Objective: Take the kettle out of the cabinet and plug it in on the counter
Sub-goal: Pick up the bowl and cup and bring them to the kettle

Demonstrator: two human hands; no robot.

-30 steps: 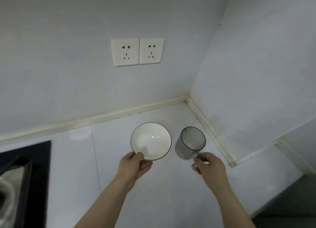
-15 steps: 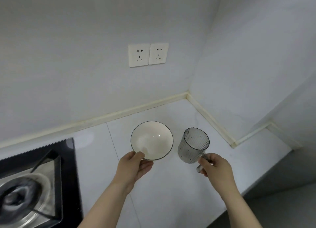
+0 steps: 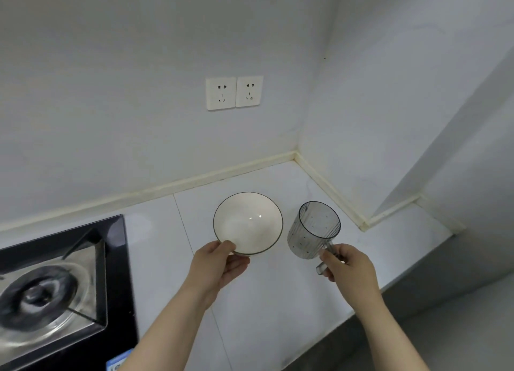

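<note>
No kettle or cabinet is in view. My left hand [image 3: 218,265] pinches the near rim of a white bowl [image 3: 248,222] with a dark edge, thumb on top and fingers under it. My right hand [image 3: 349,265] grips the handle of a clear grey ribbed cup [image 3: 314,231], which tilts with its mouth toward me. Both are held over the white counter [image 3: 267,301], side by side. Two white wall sockets [image 3: 234,93] sit on the back wall above the bowl, with nothing plugged in.
A black gas hob [image 3: 55,284] with a round burner fills the counter's left side. The counter ends in a corner at the back right, and its front edge runs diagonally at the lower right with grey floor beyond.
The view has swung left and pulled back, so the hob shows more and the sockets sit farther right. Both hands keep the bowl and cup in the same grips.
</note>
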